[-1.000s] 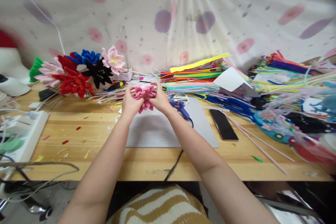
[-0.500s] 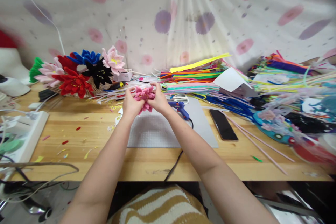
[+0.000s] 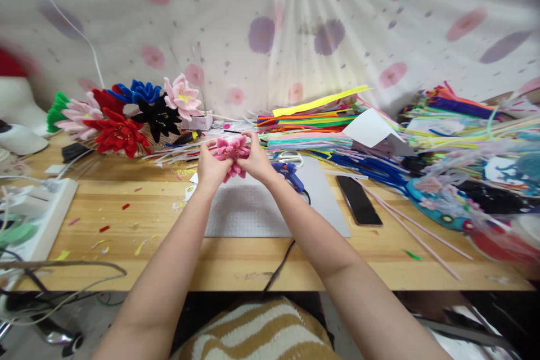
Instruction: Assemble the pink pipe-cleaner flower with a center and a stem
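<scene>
Soft, bright daylight glows through the curtain (image 3: 295,28) ahead of me, shadows stay faint, and my view bends and blurs toward the edges and corners.

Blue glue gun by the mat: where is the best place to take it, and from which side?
Probably the handle of the blue glue gun, coming from above on the right. It lies flat on the grey mat just beside the right hand, with its cord trailing toward the table's near edge, so a top-down grip looks clearest.

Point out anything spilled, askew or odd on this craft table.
Small coloured scraps lie scattered over the bare wood of the table, left of the grey mat. A black phone lies askew beside the mat. Both hands hold the pink flower; it looks undamaged.
</scene>
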Demonstrator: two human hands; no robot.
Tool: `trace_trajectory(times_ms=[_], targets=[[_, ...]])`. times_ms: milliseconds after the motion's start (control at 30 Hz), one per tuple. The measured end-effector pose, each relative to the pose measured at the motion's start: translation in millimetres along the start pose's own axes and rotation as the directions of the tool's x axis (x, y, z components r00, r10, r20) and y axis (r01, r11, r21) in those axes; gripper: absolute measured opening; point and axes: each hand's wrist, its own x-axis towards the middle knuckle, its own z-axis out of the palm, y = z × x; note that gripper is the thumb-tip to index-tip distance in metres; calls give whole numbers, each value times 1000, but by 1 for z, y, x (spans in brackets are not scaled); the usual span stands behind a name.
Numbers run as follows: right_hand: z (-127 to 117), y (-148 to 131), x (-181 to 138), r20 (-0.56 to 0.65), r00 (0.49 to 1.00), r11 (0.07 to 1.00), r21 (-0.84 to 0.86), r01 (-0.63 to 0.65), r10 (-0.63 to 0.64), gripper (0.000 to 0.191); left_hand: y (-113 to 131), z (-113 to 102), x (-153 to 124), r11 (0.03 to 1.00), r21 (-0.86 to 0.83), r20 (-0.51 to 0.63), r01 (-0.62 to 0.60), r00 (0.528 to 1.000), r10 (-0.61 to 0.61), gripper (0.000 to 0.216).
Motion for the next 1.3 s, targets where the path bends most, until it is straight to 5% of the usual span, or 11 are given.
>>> trace_trajectory(times_ms=[467,800,1067,1300], targets=[[-1,-8,-2,7,999,998,-47,-34,35,53,-2,-3,-3,991,-131,39,-4,999,9,49],[-4,-5,2,23,998,989,134,-62,59,53,-4,-5,4,971,-237,61,-35,997,50,52],[3,-4,-1,-58,992,980,174,-101,112,47,-5,-4,-3,995,-67,-29,-78,997,76,46],[1,-1,1,-34,995,967,240,-78,89,47,-2,-4,-3,994,-95,-23,-61,998,59,45]])
